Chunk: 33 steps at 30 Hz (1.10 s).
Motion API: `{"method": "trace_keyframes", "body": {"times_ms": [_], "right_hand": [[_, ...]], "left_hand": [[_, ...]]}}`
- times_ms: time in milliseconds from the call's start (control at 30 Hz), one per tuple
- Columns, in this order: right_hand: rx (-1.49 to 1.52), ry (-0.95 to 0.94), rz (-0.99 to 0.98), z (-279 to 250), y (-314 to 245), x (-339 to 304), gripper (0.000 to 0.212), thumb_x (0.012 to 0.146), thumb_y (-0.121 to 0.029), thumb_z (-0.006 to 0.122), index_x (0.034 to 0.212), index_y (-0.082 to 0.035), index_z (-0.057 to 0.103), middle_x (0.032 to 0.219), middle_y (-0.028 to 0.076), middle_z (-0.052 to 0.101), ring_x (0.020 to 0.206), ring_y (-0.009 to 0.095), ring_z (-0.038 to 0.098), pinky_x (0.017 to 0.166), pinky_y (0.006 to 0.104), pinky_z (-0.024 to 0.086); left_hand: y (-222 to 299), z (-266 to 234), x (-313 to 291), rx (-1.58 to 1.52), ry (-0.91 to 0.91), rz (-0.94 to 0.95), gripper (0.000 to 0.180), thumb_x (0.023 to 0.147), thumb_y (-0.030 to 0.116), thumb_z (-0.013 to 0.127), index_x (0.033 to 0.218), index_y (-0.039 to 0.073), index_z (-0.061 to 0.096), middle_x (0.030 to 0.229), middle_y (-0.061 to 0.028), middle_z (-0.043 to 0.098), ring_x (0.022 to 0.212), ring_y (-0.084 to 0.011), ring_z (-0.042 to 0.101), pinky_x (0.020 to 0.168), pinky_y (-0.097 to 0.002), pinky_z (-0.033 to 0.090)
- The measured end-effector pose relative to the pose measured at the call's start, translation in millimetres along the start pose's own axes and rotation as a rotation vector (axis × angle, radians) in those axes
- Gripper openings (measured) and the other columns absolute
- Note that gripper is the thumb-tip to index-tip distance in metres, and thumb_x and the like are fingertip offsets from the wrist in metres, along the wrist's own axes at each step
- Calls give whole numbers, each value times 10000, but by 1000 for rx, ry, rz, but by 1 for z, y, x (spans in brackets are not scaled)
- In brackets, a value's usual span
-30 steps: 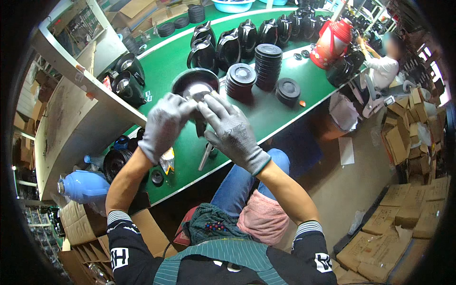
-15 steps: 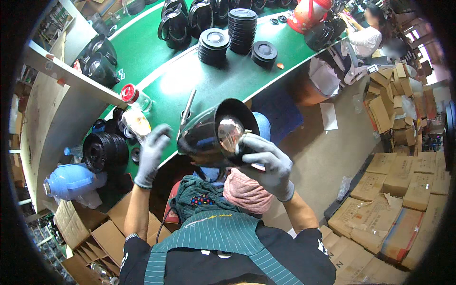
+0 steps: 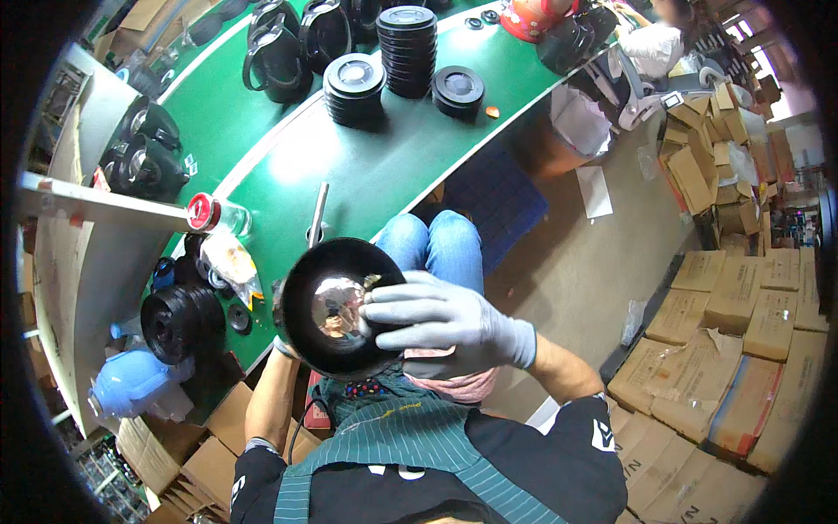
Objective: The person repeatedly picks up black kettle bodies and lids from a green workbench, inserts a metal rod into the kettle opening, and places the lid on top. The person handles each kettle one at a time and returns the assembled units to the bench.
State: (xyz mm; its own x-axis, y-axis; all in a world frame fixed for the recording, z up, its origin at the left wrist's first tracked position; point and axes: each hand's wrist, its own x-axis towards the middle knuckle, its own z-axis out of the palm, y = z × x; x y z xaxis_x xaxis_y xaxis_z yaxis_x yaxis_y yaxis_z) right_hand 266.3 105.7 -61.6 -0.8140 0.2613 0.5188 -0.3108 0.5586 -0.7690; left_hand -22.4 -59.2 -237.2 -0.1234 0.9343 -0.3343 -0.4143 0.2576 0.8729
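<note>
We have the black vessel (image 3: 336, 307) mouth toward us, long axis foreshortened; our right grip (image 3: 441, 325) extends loose fingers across its rim; our left grip (image 3: 284, 348) is too hidden to judge.

The grey-gloved right hand (image 3: 445, 325) extends its fingers over the rim of a black vessel (image 3: 307, 301) with a mirror-like silver piece (image 3: 335, 306) inside. The left hand (image 3: 284, 348) is mostly hidden behind the vessel. Beyond the hands, on the green worktop (image 3: 288, 188), are a metal rod (image 3: 319, 206), stacked black discs (image 3: 354, 83) and black jugs (image 3: 278, 63). A red-capped jar (image 3: 220, 215) is left of the hands; cardboard boxes (image 3: 676, 367) lie well to their right.
</note>
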Motion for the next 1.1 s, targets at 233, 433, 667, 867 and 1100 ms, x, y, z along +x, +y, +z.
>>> {"method": "trace_keyframes", "body": {"times_ms": [233,433,667,867,1100], "right_hand": [[-411,486,497,-120,217,58,752,945,-429,804,1533,-29,559,1407,233,661,1340,368,618,1152,480,478],[-1171,286,1062,-170,373,47,1214,751,-773,813,1675,-117,381,1617,419,315,1456,640,349,1201,652,352],[-815,450,619,-130,290,47,1048,814,-503,891,1653,-80,426,1588,281,450,1484,442,436,1253,517,342],[131,228,376,-1,117,28,1171,664,-501,969,1640,-101,462,1663,247,390,1528,404,409,1274,479,307],[-189,224,151,37,72,-19,1149,691,-750,856,1642,-213,501,1684,330,283,1509,525,343,1250,590,259]], "left_hand": [[-6,-26,28,-256,202,-132,566,1151,406,428,1597,60,473,1572,-141,568,1406,-284,563,1227,-454,436],[7,-34,37,-273,218,-208,601,1144,453,419,1587,53,484,1558,-151,580,1386,-293,579,1218,-466,444],[0,-43,27,-304,253,-225,644,1135,507,409,1576,45,496,1541,-162,594,1362,-303,597,1207,-479,454],[-2,-39,26,-300,176,-229,685,1128,554,400,1567,39,506,1527,-171,606,1341,-312,613,1198,-490,463],[6,-35,-5,-265,73,-244,735,1120,608,390,1556,31,518,1510,-183,620,1317,-322,631,1187,-504,473]]}}
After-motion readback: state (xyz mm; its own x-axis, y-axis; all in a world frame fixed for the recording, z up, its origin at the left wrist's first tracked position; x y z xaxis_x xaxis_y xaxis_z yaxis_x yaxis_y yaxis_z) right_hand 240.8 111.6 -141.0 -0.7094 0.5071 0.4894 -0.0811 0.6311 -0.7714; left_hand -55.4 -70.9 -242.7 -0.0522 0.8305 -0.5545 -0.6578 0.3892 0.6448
